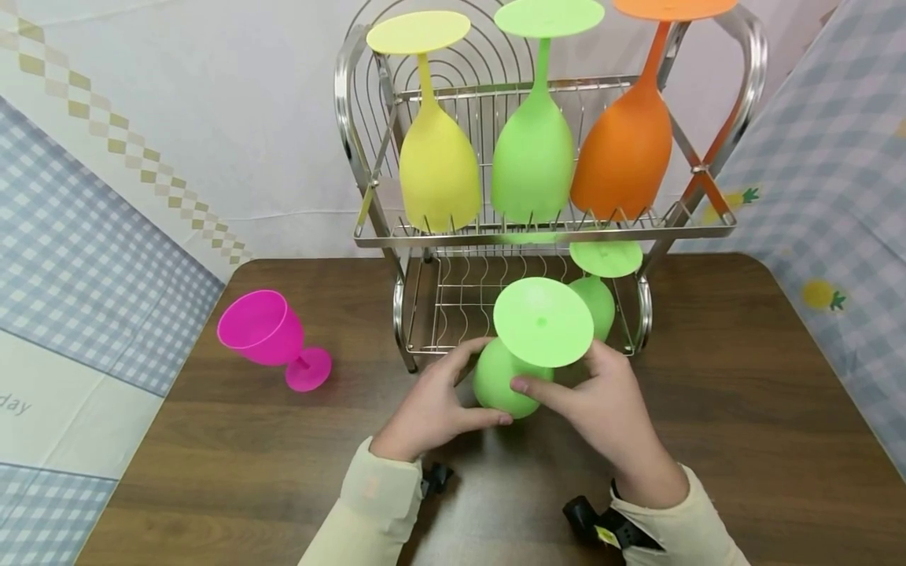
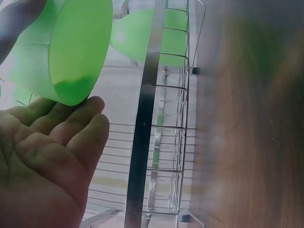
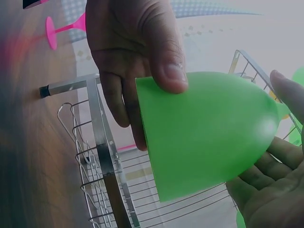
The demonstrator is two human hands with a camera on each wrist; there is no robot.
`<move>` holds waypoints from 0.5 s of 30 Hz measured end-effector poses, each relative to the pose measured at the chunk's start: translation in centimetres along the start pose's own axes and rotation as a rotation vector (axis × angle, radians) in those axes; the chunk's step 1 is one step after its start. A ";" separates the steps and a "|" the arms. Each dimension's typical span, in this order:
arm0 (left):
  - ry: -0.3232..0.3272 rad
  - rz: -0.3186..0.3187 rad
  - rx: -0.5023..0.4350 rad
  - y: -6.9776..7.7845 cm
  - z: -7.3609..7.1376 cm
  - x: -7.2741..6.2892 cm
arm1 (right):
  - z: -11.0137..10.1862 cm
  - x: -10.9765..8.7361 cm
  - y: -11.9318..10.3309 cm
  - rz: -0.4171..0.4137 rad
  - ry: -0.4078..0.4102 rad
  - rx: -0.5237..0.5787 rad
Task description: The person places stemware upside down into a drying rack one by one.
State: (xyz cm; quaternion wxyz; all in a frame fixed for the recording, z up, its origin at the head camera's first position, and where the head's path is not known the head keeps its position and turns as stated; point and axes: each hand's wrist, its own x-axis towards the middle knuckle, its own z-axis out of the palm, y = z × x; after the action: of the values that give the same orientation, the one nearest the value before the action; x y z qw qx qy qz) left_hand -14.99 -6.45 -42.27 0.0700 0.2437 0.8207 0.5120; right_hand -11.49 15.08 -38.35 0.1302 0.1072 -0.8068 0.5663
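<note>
Both hands hold a green plastic goblet (image 1: 543, 318) upside down in front of the dish rack's lower tier. My left hand (image 1: 432, 405) grips the bowl near its rim; in the right wrist view its thumb (image 3: 173, 76) lies on the bowl wall. My right hand (image 1: 612, 405) holds it nearer the stem, thumb on one side, fingers (image 3: 266, 168) on the other. Just behind, a second green goblet (image 1: 598, 303) stands inverted at the right of the lower tier. In the head view, the far fingers of both hands are partly hidden.
The metal dish rack (image 1: 545, 236) stands at the table's back. Its upper tier bears inverted yellow (image 1: 439, 173), green (image 1: 532, 157) and orange (image 1: 623, 153) goblets. On the wooden table (image 1: 233, 472), a pink goblet (image 1: 262, 330) lies tilted at left.
</note>
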 end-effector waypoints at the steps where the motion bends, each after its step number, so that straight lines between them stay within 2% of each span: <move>1: 0.001 -0.003 0.000 0.0 0.0 0.0 | 0.0 0.1 0.0 0.004 -0.010 0.000; 6: 0.009 -0.018 -0.005 0.0 -0.2 -0.1 | -0.2 0.3 0.1 0.024 -0.062 -0.006; 10: 0.011 -0.013 -0.013 0.0 -0.2 -0.1 | -0.1 0.4 0.3 0.044 -0.110 0.031; 15: 0.003 0.007 -0.014 -0.2 -0.2 0.0 | 0.1 0.4 0.4 0.041 -0.112 0.032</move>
State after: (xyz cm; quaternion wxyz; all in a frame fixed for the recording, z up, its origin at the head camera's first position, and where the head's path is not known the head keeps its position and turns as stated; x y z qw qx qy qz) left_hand -15.08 -6.70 -42.32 0.0688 0.2452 0.8163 0.5184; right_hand -12.05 15.13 -38.61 0.0716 0.1243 -0.8057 0.5747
